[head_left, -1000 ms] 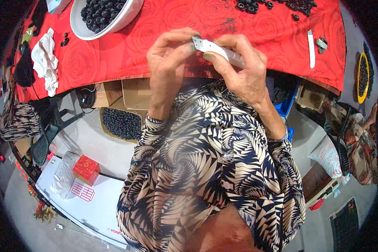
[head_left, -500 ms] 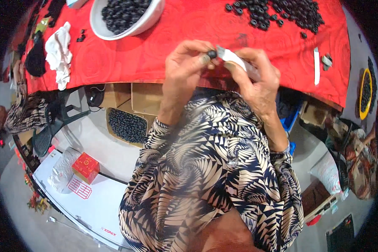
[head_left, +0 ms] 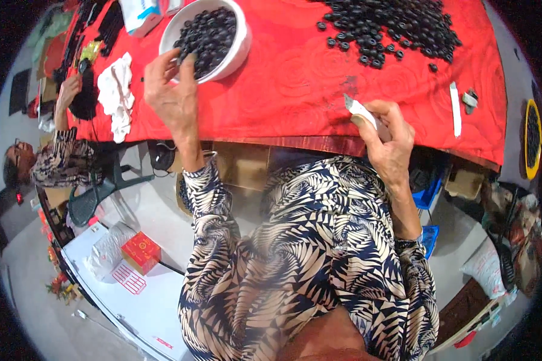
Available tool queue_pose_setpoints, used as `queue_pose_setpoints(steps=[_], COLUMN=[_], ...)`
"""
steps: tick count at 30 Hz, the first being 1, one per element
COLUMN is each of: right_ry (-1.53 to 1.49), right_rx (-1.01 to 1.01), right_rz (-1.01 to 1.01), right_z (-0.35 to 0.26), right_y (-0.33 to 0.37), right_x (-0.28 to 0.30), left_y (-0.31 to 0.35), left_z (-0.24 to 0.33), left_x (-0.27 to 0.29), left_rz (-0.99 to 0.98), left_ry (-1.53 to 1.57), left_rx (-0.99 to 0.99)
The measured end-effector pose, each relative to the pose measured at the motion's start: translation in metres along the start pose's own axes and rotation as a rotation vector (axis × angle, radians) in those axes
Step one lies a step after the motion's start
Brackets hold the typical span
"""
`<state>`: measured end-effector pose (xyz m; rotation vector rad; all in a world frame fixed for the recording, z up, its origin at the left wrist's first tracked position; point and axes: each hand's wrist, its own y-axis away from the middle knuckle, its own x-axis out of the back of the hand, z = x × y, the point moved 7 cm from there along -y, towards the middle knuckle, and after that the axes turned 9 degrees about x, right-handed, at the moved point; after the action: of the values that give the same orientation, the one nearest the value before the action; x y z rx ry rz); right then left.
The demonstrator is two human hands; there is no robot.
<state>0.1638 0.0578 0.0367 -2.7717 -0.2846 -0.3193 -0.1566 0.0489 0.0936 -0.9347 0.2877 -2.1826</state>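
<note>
My left hand (head_left: 173,102) reaches over the near left rim of a white bowl (head_left: 244,51) filled with round black beads (head_left: 209,36). Its thumb and forefinger are apart, with no bead visible between them; the fingertips are at the edge of the bead heap. My right hand (head_left: 393,137) is closed around a small blade wrapped in white (head_left: 365,113). The blade's short grey tip points up and left over the red cloth (head_left: 283,90), near a dark smudge.
Loose black beads (head_left: 397,30) are heaped at the far right. A white strip (head_left: 455,111) lies on the right; a crumpled white cloth (head_left: 115,90) lies left of the bowl. Another person's hand (head_left: 70,89) rests at the table's left end. Below stands a red box (head_left: 141,253).
My left hand has left the blade and moved left to the bowl; the black bead it pinched no longer shows. My right hand still grips the blade, now apart from the left hand.
</note>
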Motion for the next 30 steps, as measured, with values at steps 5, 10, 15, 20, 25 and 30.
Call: queue_pose_setpoints(steps=[5, 10, 15, 20, 25, 30], right_ry=[0.003, -0.011, -0.083, -0.104, -0.125, -0.11], right_rx=[0.03, 0.047, 0.004, -0.069, -0.056, -0.04], right_rz=[0.021, 0.021, 0.012, 0.006, 0.03, 0.006], right_z=[0.007, 0.007, 0.007, 0.011, 0.017, 0.015], right_y=[0.003, 0.006, 0.007, 0.01, 0.012, 0.011], right_x=[0.005, 0.006, 0.008, 0.011, 0.01, 0.007], left_y=[0.012, 0.029, 0.025, 0.029, 0.023, 0.041], left_z=[0.035, 0.083, 0.083, 0.073, 0.062, 0.044], left_x=[-0.034, -0.112, -0.171, -0.196, -0.191, -0.152], left_rz=[-0.196, -0.66, -0.678, -0.711, -0.752, -0.785], left_ry=[0.184, 0.135, -0.008, -0.126, -0.036, 0.348], left_rx=[0.06, -0.152, -0.534, -0.625, -0.291, 0.227])
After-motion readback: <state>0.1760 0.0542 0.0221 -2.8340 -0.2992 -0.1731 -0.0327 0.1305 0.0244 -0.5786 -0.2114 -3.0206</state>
